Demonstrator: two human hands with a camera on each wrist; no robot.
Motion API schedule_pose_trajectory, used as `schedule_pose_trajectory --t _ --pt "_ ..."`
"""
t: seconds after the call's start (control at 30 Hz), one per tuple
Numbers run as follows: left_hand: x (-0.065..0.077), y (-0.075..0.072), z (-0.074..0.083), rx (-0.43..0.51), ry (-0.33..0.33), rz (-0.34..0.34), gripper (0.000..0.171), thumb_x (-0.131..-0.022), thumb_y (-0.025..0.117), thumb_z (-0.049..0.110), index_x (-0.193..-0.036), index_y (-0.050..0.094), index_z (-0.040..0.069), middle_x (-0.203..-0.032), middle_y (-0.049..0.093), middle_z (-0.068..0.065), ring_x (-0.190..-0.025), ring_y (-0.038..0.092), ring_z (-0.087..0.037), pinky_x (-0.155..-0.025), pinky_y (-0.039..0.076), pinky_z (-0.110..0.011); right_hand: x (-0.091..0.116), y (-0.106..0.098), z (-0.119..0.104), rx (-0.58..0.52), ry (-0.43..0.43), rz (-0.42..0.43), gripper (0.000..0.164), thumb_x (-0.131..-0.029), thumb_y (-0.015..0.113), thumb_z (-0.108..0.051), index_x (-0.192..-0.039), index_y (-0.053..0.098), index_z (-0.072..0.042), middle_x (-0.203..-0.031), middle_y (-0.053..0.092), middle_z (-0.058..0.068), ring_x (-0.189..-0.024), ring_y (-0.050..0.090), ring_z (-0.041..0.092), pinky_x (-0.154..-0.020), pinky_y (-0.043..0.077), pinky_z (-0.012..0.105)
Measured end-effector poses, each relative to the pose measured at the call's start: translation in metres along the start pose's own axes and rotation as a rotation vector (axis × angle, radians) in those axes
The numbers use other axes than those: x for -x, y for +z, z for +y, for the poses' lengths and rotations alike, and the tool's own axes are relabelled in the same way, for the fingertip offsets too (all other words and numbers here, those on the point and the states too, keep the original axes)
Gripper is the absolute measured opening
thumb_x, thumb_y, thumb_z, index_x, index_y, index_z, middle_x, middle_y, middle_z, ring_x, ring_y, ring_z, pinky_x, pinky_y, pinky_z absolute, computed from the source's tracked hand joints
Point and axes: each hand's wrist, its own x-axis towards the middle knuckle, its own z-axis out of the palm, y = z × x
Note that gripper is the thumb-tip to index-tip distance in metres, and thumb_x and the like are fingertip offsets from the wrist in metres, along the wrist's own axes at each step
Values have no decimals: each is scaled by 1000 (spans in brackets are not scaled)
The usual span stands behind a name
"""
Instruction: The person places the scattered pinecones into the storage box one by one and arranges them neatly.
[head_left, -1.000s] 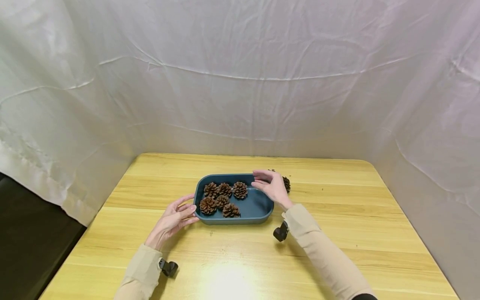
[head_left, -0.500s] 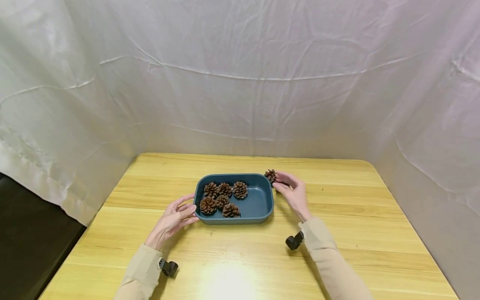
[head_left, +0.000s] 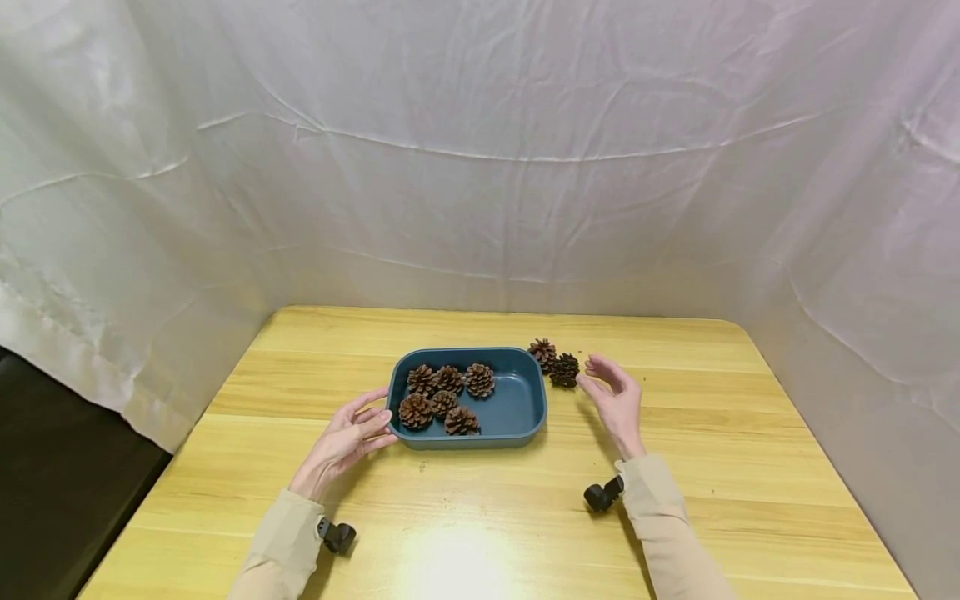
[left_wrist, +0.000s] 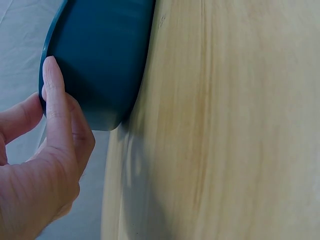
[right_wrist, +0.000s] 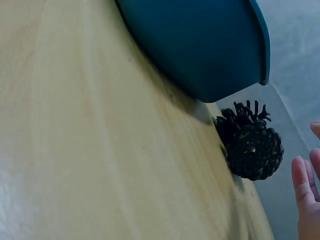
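Observation:
A dark blue rectangular box (head_left: 517, 421) with rounded corners stands on the table, several brown pine cones (head_left: 448, 379) gathered in its left half. My left hand (head_left: 347, 433) holds the box's left end, thumb at the rim and fingers around the outer wall. In the left wrist view, fingertips of the left hand (left_wrist: 45, 160) meet the rim of the box (left_wrist: 95, 60). Beyond the box's right end lie a brown pine cone (head_left: 542, 351) and a darker pine cone (head_left: 564, 370), side by side. My right hand (head_left: 617, 402) is just right of the darker one, fingers apart and holding nothing.
The light wooden table (head_left: 465, 508) extends around the box on all sides. White cloth (head_left: 480, 192) hangs behind the table and along both sides. A small black camera (head_left: 602, 495) sits on the right wrist, and a similar camera (head_left: 337, 535) on the left.
My right hand has moved right, from over the box's right part, past the two loose pine cones, leaving both in full view. The left hand and the box have stayed put.

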Motion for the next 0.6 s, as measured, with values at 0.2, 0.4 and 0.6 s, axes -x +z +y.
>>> schedule_pose_trajectory --t 0.2,0.4,0.6 --pt "0 -1 0 -4 2 -11 67 -104 52 7 -159 15 -2 -105 60 2 -84 62 -5 -85 63 -22 0 -2 2 76 100 17 42 -92 69 1 -132 60 5 -129 63 24 -102 63 6 -91 53 6" --pt "0 -1 0 1 6 -15 67 -104 52 7 -159 15 -2 -104 60 2 -84 62 -5 -85 63 -22 -3 -2 5 120 210 3 41 -96 66 -8 -135 58 1 -139 57 26 -96 60 -4 -88 53 5" --pt "0 -1 0 9 -1 -14 67 -104 53 6 -159 15 -2 -105 60 1 -84 62 -5 -84 63 -22 -7 -1 7 113 224 -1 42 -96 66 -7 -135 56 6 -138 55 29 -90 61 -6 -85 56 9"
